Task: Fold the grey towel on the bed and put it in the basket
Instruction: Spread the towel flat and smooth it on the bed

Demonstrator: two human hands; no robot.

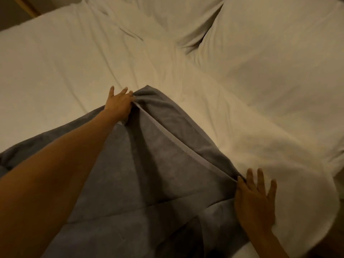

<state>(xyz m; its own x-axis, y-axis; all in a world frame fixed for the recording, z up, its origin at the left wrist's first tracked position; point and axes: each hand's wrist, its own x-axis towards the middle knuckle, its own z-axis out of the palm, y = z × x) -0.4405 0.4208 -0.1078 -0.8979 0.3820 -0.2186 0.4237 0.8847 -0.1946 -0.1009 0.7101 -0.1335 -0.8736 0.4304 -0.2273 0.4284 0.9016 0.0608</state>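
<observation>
The grey towel [134, 174] lies spread over the near part of the white bed [61, 67], with a pale hem running along its far right edge. My left hand [118, 105] pinches the towel's far corner, its other fingers stretched out. At the near right corner, my right hand [256, 200] pinches the edge between thumb and forefinger, the remaining fingers splayed over the sheet. The towel edge is pulled taut between the two hands. No basket is in view.
White pillows [270, 45] are heaped at the far right of the bed. A rumpled white duvet [279, 149] lies right of the towel. A dark floor strip with a wooden edge [28, 6] shows at the top left.
</observation>
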